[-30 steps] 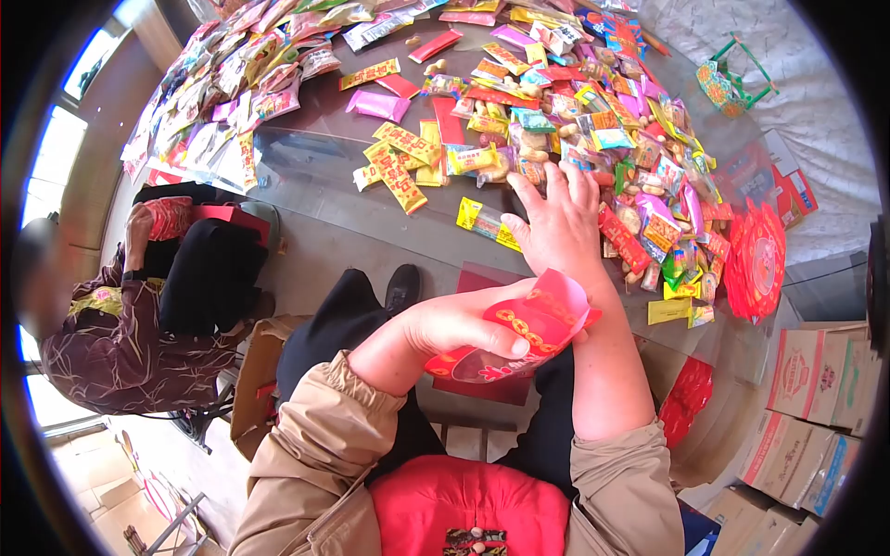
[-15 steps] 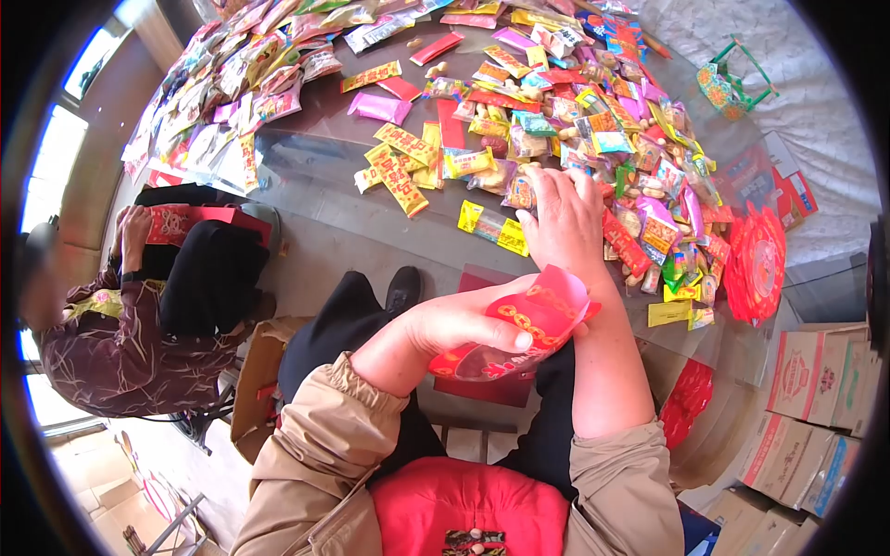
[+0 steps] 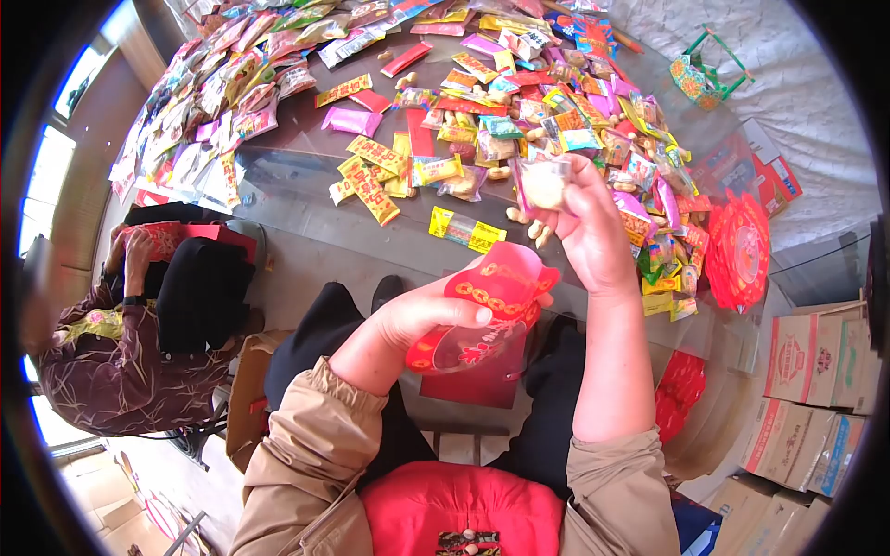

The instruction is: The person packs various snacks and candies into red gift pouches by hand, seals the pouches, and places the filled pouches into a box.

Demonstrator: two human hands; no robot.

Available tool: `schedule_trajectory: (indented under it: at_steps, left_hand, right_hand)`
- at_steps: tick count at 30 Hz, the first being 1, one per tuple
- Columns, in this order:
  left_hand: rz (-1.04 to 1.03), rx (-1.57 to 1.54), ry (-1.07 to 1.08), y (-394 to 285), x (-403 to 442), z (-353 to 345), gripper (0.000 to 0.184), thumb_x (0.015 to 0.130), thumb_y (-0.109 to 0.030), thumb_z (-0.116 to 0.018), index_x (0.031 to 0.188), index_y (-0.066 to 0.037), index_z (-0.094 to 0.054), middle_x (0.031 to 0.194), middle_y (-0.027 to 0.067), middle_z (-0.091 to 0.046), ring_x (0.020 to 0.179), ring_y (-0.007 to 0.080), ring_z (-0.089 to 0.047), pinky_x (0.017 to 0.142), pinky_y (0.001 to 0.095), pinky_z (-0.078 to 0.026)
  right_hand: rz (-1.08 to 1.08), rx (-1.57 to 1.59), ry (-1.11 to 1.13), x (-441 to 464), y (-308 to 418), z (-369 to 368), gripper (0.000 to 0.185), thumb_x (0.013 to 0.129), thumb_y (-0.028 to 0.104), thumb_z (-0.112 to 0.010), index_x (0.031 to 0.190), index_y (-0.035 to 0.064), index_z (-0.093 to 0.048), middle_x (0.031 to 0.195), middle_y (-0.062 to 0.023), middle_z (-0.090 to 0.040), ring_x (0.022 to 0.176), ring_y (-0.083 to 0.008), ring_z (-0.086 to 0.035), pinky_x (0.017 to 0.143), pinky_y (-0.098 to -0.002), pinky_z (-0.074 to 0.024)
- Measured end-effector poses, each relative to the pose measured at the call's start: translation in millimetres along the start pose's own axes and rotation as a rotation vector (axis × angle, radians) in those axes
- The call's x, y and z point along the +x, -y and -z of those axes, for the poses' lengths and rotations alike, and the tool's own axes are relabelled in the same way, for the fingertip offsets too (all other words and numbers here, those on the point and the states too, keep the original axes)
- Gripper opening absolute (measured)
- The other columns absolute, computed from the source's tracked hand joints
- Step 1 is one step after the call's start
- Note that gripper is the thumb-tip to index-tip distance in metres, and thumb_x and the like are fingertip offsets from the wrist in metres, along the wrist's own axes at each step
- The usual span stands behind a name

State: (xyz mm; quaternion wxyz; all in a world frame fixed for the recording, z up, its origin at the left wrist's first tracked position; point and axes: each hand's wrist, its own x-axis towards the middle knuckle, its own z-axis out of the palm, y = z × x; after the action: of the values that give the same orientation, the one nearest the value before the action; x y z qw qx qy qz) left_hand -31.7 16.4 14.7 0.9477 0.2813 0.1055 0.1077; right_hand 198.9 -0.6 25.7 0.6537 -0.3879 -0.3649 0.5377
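Note:
My left hand (image 3: 417,320) is wrapped round a red gift bag (image 3: 482,320) with gold coin prints and a clear window, its mouth toward the table. Just above and right of that mouth, my right hand (image 3: 593,222) pinches a small clear-wrapped snack packet (image 3: 542,183) with something pale inside. Below these fingers lie several loose peanuts (image 3: 530,222) on the table. A pile of mixed wrapped candies (image 3: 565,120) spreads behind and to the right of my right hand. Yellow candy bars (image 3: 371,190) lie left of it, and a yellow double packet (image 3: 466,229) sits near the table edge.
Many larger snack packets (image 3: 250,83) are heaped at the table's far left. Flat red bags (image 3: 739,250) lie at the right edge, near a small green-handled basket (image 3: 709,74). Cardboard boxes (image 3: 802,389) stand at right. Another person (image 3: 130,343) sits at left holding a red bag.
My right hand has lifted off the candy pile and now holds up a clear snack packet. The red bag in my left hand has shifted slightly left and down in view.

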Motion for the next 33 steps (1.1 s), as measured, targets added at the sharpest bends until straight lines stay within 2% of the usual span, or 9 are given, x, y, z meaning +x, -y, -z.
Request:
schedule_trajectory:
  at_steps: [3,6,7,11,20,21,22,25,33]
  left_hand:
    - [0.018,0.008,-0.03,-4.5,0.2,-3.4,0.083,0.082,-0.022,-0.076,0.151,0.005,-0.04,0.147,0.0219,-0.055,0.127,0.0297,-0.061,0.107,0.0407,-0.048]
    - [0.015,0.023,-0.03,-1.8,4.9,-2.5,0.082,0.081,-0.023,-0.075,0.15,0.005,-0.041,0.147,0.0232,-0.055,0.125,0.0293,-0.061,0.106,0.0406,-0.049]
    - [0.008,0.027,-0.025,0.6,6.9,-0.5,0.082,0.081,-0.024,-0.074,0.15,0.005,-0.041,0.146,0.0237,-0.055,0.125,0.0291,-0.062,0.106,0.0406,-0.049]
    - [0.006,0.007,-0.025,7.3,10.2,3.6,0.081,0.082,-0.024,-0.074,0.15,0.005,-0.041,0.145,0.0236,-0.055,0.126,0.0296,-0.061,0.106,0.0404,-0.049]
    - [0.077,-0.034,-0.051,5.7,4.9,0.3,0.076,0.082,-0.018,-0.069,0.149,0.006,-0.042,0.143,0.0253,-0.058,0.128,0.0321,-0.06,0.109,0.0414,-0.049]
    - [0.084,-0.034,-0.058,3.7,3.8,-0.9,0.075,0.082,-0.017,-0.069,0.148,0.006,-0.042,0.142,0.0255,-0.058,0.128,0.0322,-0.061,0.109,0.0414,-0.049]
    - [0.091,-0.036,-0.064,2.7,3.3,-1.1,0.074,0.082,-0.016,-0.068,0.148,0.006,-0.042,0.142,0.0257,-0.058,0.128,0.0322,-0.061,0.109,0.0413,-0.049]
    - [0.119,-0.036,-0.016,4.2,3.9,1.9,0.073,0.084,-0.02,-0.07,0.15,0.001,-0.046,0.143,0.0152,-0.061,0.125,0.0216,-0.062,0.106,0.0351,-0.048]
    - [0.128,-0.029,0.017,5.0,3.9,5.3,0.07,0.086,-0.021,-0.068,0.15,0.0,-0.046,0.142,0.0152,-0.061,0.126,0.0224,-0.062,0.107,0.0351,-0.048]
  right_hand:
    - [-0.041,0.096,0.166,-13.0,11.4,7.9,0.043,0.096,0.033,-0.061,0.127,0.0042,-0.052,0.119,-0.0082,-0.065,0.105,-0.0173,-0.067,0.093,-0.0301,-0.0514]
    - [-0.089,-0.075,0.242,-17.7,10.2,11.8,0.044,0.096,0.026,-0.053,0.134,0.0032,-0.051,0.122,-0.0064,-0.063,0.106,-0.0148,-0.064,0.097,-0.0328,-0.05]
    - [-0.094,-0.124,0.258,-19.5,14.3,7.2,0.039,0.094,0.024,-0.054,0.127,0.002,-0.057,0.118,-0.0042,-0.064,0.106,-0.0121,-0.062,0.098,-0.0317,-0.0477]
    - [-0.103,-0.313,0.31,-22.2,20.3,6.5,0.026,0.095,0.019,-0.06,0.111,0.0,-0.067,0.104,-0.0003,-0.066,0.098,-0.0072,-0.058,0.09,-0.0272,-0.0476]
    - [0.023,-0.479,0.286,-24.9,20.4,12.6,0.015,0.1,0.009,-0.063,0.112,0.0016,-0.068,0.1,0.0017,-0.066,0.091,-0.0051,-0.059,0.083,-0.0251,-0.0497]
    - [0.133,-0.532,0.29,-22.8,15.0,13.4,0.012,0.101,0.007,-0.063,0.111,0.002,-0.069,0.096,0.0006,-0.066,0.091,-0.0063,-0.06,0.082,-0.0257,-0.0498]
    - [0.12,-0.545,0.314,-21.9,15.6,15.0,0.012,0.101,0.007,-0.063,0.11,0.002,-0.069,0.097,0.0,-0.066,0.092,-0.0071,-0.06,0.083,-0.026,-0.0498]
    - [0.118,-0.578,0.371,-20.6,18.9,18.1,0.011,0.102,0.009,-0.064,0.108,0.0017,-0.07,0.097,-0.0014,-0.067,0.092,-0.009,-0.061,0.083,-0.0269,-0.0497]
    - [0.12,-0.607,0.399,-21.4,22.4,12.3,0.02,0.102,0.019,-0.066,0.105,-0.0008,-0.069,0.093,-0.002,-0.069,0.091,-0.0089,-0.063,0.084,-0.0273,-0.0505]
